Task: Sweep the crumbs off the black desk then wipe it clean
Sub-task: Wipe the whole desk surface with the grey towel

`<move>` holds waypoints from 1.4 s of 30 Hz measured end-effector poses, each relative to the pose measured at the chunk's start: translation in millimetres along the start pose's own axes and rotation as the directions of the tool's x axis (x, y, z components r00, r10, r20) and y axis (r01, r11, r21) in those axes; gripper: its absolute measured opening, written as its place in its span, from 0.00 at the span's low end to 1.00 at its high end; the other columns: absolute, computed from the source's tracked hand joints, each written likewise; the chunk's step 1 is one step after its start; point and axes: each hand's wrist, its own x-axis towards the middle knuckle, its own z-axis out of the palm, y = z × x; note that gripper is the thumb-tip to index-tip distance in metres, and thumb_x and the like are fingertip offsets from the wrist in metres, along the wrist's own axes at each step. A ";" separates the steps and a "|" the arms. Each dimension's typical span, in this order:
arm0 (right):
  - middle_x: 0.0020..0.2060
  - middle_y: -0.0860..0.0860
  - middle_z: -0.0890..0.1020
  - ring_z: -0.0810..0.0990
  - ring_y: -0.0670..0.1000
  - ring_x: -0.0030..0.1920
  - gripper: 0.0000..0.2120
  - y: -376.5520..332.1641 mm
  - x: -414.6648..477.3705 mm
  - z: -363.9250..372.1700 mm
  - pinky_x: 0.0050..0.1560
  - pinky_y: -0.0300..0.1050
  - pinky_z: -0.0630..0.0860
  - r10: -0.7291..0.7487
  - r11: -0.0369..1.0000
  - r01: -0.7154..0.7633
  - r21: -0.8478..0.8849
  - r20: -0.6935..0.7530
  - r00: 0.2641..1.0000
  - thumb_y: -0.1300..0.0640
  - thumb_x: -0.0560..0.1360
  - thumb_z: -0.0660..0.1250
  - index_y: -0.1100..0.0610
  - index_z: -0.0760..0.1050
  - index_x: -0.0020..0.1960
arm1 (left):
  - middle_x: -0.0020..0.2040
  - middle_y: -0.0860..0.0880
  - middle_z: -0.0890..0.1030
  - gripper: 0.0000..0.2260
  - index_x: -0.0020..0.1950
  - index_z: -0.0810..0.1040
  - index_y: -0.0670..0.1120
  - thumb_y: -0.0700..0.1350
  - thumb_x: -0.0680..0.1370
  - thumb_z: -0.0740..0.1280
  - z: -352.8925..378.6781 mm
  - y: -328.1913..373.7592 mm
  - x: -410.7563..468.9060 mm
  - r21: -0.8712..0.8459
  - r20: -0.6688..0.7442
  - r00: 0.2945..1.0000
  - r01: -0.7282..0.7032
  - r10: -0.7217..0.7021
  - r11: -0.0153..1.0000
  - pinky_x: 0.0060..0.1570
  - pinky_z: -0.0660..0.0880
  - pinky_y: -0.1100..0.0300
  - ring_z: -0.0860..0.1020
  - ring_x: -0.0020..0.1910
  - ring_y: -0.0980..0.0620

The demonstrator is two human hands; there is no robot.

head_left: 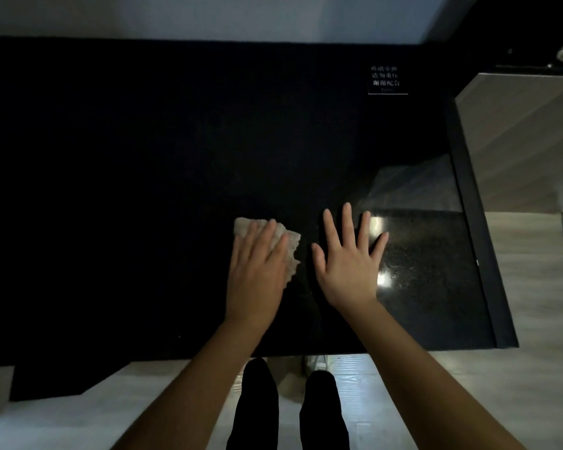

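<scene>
The black desk (143, 190) fills most of the head view, glossy and speckled where light hits it at the right. A crumpled pale cloth (291, 248) lies on it near the front middle. My left hand (257, 271) presses flat on the cloth with straight fingers. My right hand (348, 261) lies beside it, fingers spread flat on the bare desk surface. I cannot make out any crumbs on the dark top.
A small sign with white characters (386, 77) sits at the desk's back right. A wood-grain panel (517, 141) stands to the right of the desk edge. My dark trouser legs (286, 410) stand on the pale floor (436, 401) below the front edge.
</scene>
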 end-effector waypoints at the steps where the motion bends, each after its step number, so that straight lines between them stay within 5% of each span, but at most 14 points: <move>1: 0.78 0.53 0.51 0.43 0.61 0.77 0.29 0.6 0.3 0.1 0.71 0.70 0.44 -0.004 1.000 0.004 0.001 -0.001 1.000 0.40 0.79 0.45 0.47 0.50 0.78 | 0.73 0.44 0.66 0.18 0.70 0.71 0.47 0.46 0.80 0.59 -0.4 -7.9 3.7 0.006 -0.001 1.000 -0.023 0.023 1.000 0.71 0.61 0.43 0.62 0.74 0.44; 5: 0.78 0.52 0.51 0.42 0.60 0.77 0.29 3.0 1.2 0.5 0.72 0.69 0.43 -0.001 1.000 0.001 0.010 0.000 1.000 0.39 0.79 0.46 0.46 0.50 0.78 | 0.76 0.48 0.62 0.21 0.72 0.67 0.51 0.48 0.79 0.59 -12.3 -23.8 17.2 -0.052 0.040 0.990 0.134 -0.132 0.990 0.73 0.53 0.45 0.55 0.76 0.47; 10: 0.78 0.52 0.50 0.41 0.59 0.77 0.29 2.0 1.8 -1.7 0.72 0.68 0.41 0.008 0.999 -0.009 0.032 0.014 1.000 0.40 0.79 0.45 0.46 0.50 0.78 | 0.75 0.46 0.62 0.20 0.72 0.66 0.49 0.46 0.80 0.59 -20.1 -40.0 16.5 -0.053 0.040 0.995 0.089 -0.087 0.995 0.74 0.56 0.48 0.57 0.75 0.48; 14: 0.78 0.51 0.50 0.42 0.59 0.77 0.29 4.5 1.3 -2.5 0.72 0.67 0.41 -0.007 1.000 0.007 0.022 0.018 1.000 0.40 0.79 0.45 0.46 0.50 0.78 | 0.73 0.44 0.64 0.18 0.70 0.69 0.47 0.43 0.80 0.59 -30.8 -58.3 30.3 -0.070 -0.070 0.940 0.329 -0.333 0.942 0.73 0.55 0.48 0.60 0.74 0.47; 20: 0.78 0.52 0.49 0.41 0.59 0.77 0.28 -6.5 8.1 -6.6 0.71 0.67 0.40 0.023 1.000 -0.023 0.006 0.030 0.999 0.40 0.79 0.43 0.45 0.48 0.78 | 0.74 0.45 0.64 0.23 0.72 0.67 0.47 0.42 0.76 0.65 -11.5 -7.6 21.0 0.012 0.060 0.998 0.035 -0.035 0.999 0.73 0.57 0.45 0.59 0.75 0.46; 26: 0.78 0.51 0.45 0.38 0.59 0.77 0.27 -8.9 47.1 -13.7 0.72 0.67 0.39 0.029 1.000 -0.029 -0.003 0.039 0.999 0.41 0.80 0.44 0.44 0.44 0.78 | 0.77 0.49 0.58 0.24 0.73 0.63 0.51 0.46 0.78 0.63 -21.5 -25.3 50.7 0.006 0.060 0.956 0.286 -0.286 0.958 0.74 0.54 0.45 0.53 0.76 0.48; 31: 0.78 0.52 0.46 0.40 0.60 0.77 0.29 -13.8 55.6 -6.1 0.71 0.69 0.40 0.059 0.997 -0.059 -0.043 0.018 0.998 0.40 0.78 0.39 0.44 0.44 0.78 | 0.76 0.48 0.59 0.26 0.73 0.65 0.50 0.46 0.76 0.66 -15.7 -29.4 45.7 0.014 0.108 0.989 0.104 -0.105 0.994 0.73 0.56 0.44 0.53 0.76 0.47; 38: 0.78 0.51 0.48 0.41 0.59 0.77 0.29 -13.0 55.5 -5.3 0.71 0.68 0.41 0.065 0.997 -0.065 -0.037 -0.009 0.998 0.39 0.78 0.40 0.43 0.45 0.77 | 0.73 0.46 0.67 0.19 0.70 0.71 0.47 0.45 0.78 0.63 -11.2 -44.8 95.9 -0.055 -0.017 0.984 0.175 -0.177 0.983 0.71 0.61 0.44 0.60 0.74 0.46; 42: 0.78 0.51 0.47 0.40 0.58 0.77 0.29 -11.8 55.5 -5.2 0.71 0.67 0.39 0.059 0.998 -0.058 -0.032 0.003 0.998 0.39 0.78 0.40 0.43 0.44 0.77 | 0.74 0.48 0.65 0.19 0.70 0.70 0.47 0.44 0.79 0.63 -14.4 -43.6 84.0 -0.084 0.017 0.998 0.063 -0.062 0.994 0.72 0.60 0.45 0.59 0.75 0.48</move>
